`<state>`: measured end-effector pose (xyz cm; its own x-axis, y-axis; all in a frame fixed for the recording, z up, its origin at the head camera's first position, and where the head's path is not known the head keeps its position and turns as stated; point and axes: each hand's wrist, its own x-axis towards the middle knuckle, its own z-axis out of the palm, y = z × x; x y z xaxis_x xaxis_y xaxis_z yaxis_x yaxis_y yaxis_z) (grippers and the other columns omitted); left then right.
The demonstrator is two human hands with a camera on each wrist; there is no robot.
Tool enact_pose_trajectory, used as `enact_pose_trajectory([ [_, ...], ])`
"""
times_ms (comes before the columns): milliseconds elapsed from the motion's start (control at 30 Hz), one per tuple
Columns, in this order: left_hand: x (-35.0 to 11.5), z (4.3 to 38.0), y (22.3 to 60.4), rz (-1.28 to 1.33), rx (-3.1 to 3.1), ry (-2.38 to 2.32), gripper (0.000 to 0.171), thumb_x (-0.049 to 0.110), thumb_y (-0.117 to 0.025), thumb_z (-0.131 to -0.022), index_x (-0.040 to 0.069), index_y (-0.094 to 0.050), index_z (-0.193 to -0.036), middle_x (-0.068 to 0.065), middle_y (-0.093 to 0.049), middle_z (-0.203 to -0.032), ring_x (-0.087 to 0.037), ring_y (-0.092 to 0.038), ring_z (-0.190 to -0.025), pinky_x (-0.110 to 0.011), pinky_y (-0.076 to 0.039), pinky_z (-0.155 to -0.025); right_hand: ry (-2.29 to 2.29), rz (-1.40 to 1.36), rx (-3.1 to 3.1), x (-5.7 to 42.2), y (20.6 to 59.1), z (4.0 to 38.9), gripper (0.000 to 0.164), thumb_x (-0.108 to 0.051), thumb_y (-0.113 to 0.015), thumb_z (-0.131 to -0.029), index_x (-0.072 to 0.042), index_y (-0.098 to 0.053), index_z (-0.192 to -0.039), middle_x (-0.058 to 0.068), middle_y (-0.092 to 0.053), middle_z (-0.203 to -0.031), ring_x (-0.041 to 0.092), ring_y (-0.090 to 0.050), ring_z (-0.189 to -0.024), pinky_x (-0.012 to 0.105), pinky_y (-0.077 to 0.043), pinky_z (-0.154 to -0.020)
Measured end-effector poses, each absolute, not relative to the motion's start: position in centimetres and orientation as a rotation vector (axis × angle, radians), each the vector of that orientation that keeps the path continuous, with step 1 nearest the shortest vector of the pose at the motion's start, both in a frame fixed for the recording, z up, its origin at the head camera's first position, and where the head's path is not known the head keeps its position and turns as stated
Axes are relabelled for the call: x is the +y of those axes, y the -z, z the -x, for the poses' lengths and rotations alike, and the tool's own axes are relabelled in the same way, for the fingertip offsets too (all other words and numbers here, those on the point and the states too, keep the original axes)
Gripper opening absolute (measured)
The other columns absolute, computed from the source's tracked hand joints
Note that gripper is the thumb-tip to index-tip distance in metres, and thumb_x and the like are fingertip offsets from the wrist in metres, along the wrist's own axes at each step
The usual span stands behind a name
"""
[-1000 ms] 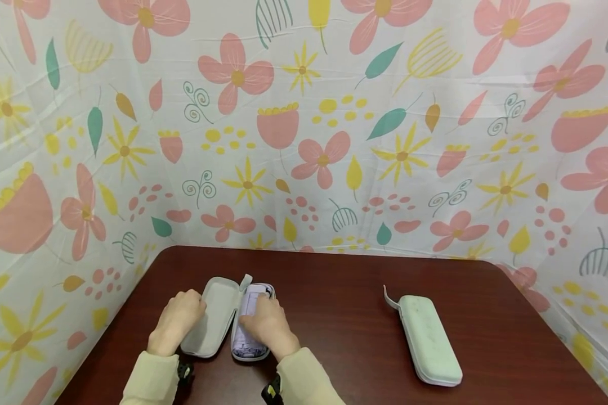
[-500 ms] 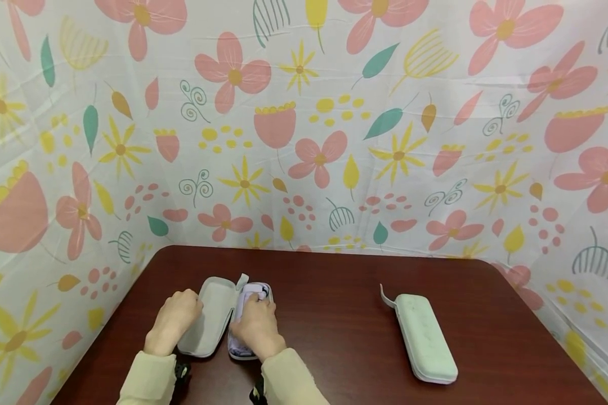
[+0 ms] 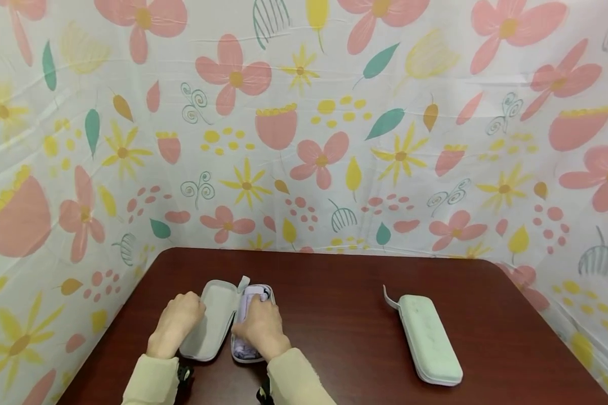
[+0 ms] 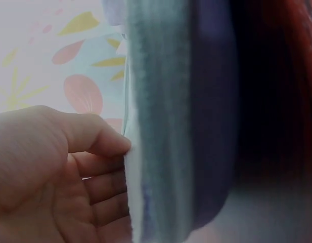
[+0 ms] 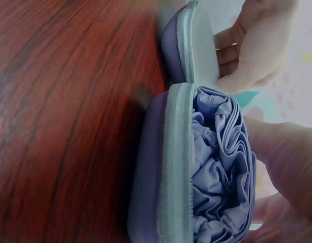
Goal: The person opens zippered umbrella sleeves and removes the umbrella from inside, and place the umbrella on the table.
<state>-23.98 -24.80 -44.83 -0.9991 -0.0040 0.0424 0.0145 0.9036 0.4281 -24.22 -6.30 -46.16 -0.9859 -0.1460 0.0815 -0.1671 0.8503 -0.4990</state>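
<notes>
A zip case lies open at the left of the table, its pale lid [image 3: 215, 323] folded out to the left. The case's purple base [image 5: 150, 177] holds a compact folded umbrella [image 5: 216, 167] of pleated purple cloth. My left hand [image 3: 176, 323] holds the lid at its left rim, with the thumb on the inner side and the fingers curled. Over the base, my right hand [image 3: 266, 332] grips the umbrella from above, thumb to the left and fingers on the far side. It covers much of the umbrella in the head view.
A closed pale green case [image 3: 429, 340] with a strap [image 3: 390, 299] lies at the right of the dark red wooden table [image 3: 334, 326]. Behind the table and at its sides hangs a flower-printed cloth [image 3: 324, 135]. The open case has a short pale tab [image 3: 244, 283] at its far end.
My right hand has shifted slightly left over the umbrella, its thumb now lower along the left side. The left hand stays on the lid. The green case has not moved.
</notes>
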Motion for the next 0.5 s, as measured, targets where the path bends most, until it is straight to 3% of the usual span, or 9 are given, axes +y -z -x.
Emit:
enact_pose_trajectory([
  [133, -25.0, 23.87, 44.97, -0.005, -3.03, 0.672, 0.039, 0.0, -0.044, -0.089, 0.013, -0.037, -0.053, -0.002, -0.034, -0.05, -0.015, -0.031, -0.046, -0.029, -0.03, -0.045, -0.854, -0.274, -2.951, -6.08, 46.32, 24.2, 0.063, -0.031, -0.086, -0.062, 0.003, -0.06, -0.108, 0.016, -0.06, -0.082, 0.034, -0.062, -0.083, 0.042, -0.052, -0.07],
  [500, -24.82, 24.02, 44.77, 0.018, -3.024, 0.673, 0.039, 0.0, -0.043, -0.089, 0.013, -0.037, -0.053, -0.001, -0.033, -0.051, -0.016, -0.032, -0.046, -0.029, -0.03, -0.045, -1.025, -0.207, -2.911, -5.65, 46.36, 24.48, 0.062, -0.027, -0.086, -0.061, 0.002, -0.061, -0.109, 0.018, -0.055, -0.092, 0.032, -0.058, -0.079, 0.044, -0.051, -0.068],
])
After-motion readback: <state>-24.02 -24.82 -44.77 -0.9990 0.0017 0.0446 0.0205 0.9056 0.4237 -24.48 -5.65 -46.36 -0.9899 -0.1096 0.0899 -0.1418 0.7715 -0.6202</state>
